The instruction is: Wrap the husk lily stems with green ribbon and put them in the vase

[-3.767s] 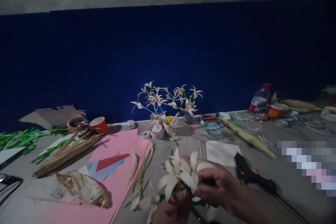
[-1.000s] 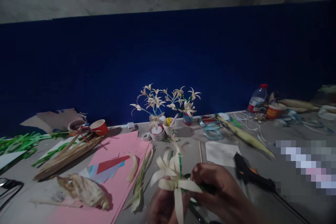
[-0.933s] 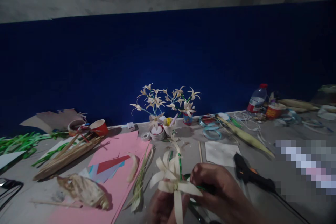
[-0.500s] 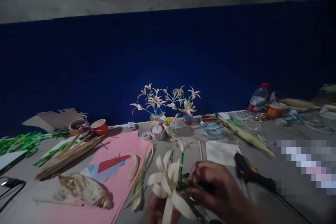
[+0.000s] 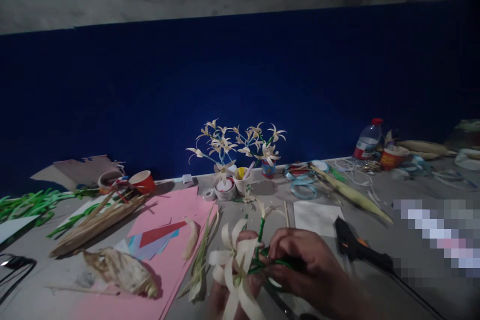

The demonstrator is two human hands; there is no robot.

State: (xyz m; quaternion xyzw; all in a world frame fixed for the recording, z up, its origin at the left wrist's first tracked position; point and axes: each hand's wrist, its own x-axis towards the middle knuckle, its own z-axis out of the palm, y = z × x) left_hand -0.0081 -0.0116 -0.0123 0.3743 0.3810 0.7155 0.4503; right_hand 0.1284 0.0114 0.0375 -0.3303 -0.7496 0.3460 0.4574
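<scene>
At the lower middle, a large artificial flower (image 5: 239,272) with cream husk-like petals is joined to green-wrapped stems (image 5: 261,230). My left hand (image 5: 220,301) is closed around the flower's stem from behind. The petals cover most of that hand, and its fingertips show above and beside them. My right hand (image 5: 313,265) pinches the green stems just right of the bloom, thumb below and index finger above. A smaller cream bloom (image 5: 260,206) rises above the hands on one green stem. Dark scissor-like handles, partly hidden, lie beneath my right hand.
Finished flowers (image 5: 225,145) stand in small cups against the blue panel (image 5: 240,70). A black glue gun (image 5: 362,249) lies right, near white paper (image 5: 318,217). Pink sheets (image 5: 168,210), dried husks (image 5: 120,270) and green pipe-cleaner-like strands (image 5: 35,205) spread leftward. A bottle (image 5: 368,140) stands back right.
The large flower has turned and tipped slightly, with more of my left fingers now showing behind its petals. The small bloom has tilted too. My right hand keeps nearly the same place.
</scene>
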